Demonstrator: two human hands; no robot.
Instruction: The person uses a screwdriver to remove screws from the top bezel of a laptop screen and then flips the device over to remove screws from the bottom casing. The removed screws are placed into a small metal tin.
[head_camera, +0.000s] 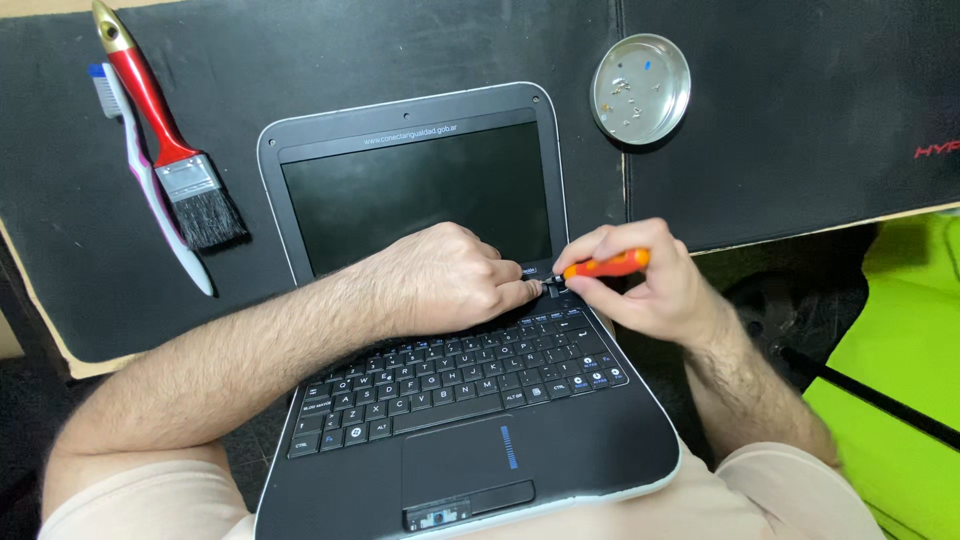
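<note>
- While the small laptop (440, 330) rests open on the lap, we see the left hand (445, 278) curled, fingertips pressing its hinge.
- At three o'clock, the right hand (645, 280) grips an orange screwdriver (605, 266).
- At one o'clock we see a metal dish (640, 88).

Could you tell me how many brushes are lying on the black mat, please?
2: a red-handled paintbrush and a toothbrush, side by side at the mat's left end.

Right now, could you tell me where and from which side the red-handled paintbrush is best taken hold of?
Take the paintbrush by its red handle, mid-length, coming from above. It lies flat on the black mat, bristles toward the person; the toothbrush lies close along its left, so the right side is freer.
</note>
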